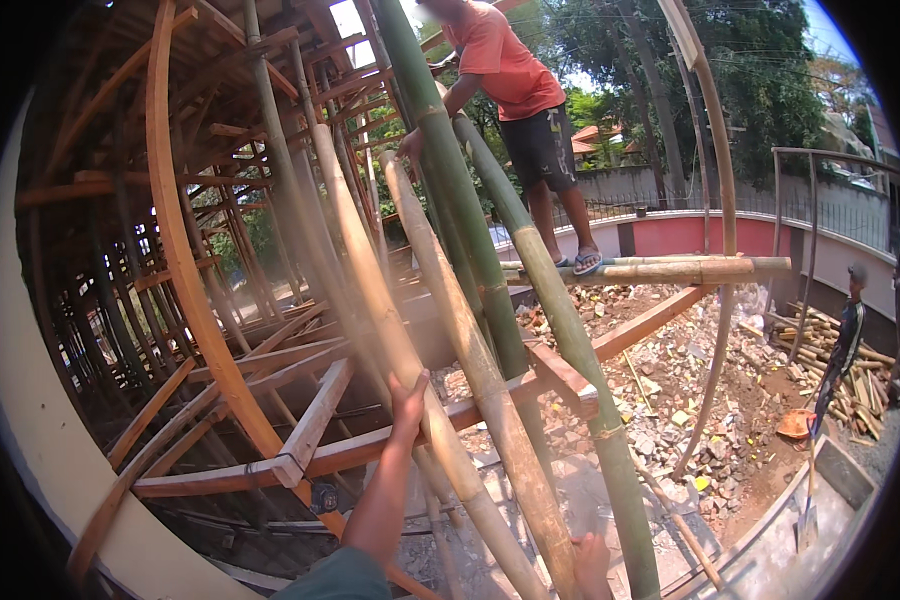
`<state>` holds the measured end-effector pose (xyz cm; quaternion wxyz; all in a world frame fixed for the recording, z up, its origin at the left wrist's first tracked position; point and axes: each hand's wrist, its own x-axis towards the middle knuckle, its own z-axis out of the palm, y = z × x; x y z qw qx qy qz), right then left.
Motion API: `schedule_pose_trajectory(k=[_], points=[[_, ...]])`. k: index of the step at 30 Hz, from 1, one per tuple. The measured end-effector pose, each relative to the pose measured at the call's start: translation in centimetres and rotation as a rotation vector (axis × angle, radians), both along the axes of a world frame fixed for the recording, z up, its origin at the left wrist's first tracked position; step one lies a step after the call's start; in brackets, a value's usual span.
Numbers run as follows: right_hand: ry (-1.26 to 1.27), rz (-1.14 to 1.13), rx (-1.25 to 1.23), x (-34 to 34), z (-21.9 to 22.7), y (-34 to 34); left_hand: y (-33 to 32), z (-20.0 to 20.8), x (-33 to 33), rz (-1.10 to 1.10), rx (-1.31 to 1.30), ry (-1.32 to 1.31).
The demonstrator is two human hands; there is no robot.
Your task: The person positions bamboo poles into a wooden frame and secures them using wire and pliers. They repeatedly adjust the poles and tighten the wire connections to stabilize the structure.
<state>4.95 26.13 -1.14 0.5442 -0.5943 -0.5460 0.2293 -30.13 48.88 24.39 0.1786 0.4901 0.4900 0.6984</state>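
My left hand (407, 403) is closed round a pale tan bamboo pole (385, 310) that slants up and away to the left. Low in the view, my right hand (592, 567) grips the side of a second, browner bamboo pole (480, 365); its fingers are partly blurred. A thick green bamboo pole (475, 230) rises just behind these two, and another green pole (585, 385) stands to its right. Wooden beams (390, 445) cross behind the poles below my left hand. A co-worker's hand (410, 148) is at the upper end of the browner pole.
The co-worker in an orange shirt (515, 60) stands on horizontal bamboo poles (670, 270). Dense scaffolding (170, 215) fills the left. Rubble (670, 400) covers the ground below. Another person (848, 340) stands at the far right near a shovel (808, 520) and stacked bamboo (860, 385).
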Motion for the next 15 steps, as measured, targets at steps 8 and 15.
schedule_pose_trajectory(k=[8,15], points=[[0.160,0.137,-0.075,0.8,-2.7,0.2,-0.5,-0.8,-0.2,0.265,-0.268,0.284],[0.281,0.019,0.008,1.6,-2.5,-1.7,-3.4,0.1,4.6,0.562,-0.050,0.594]])
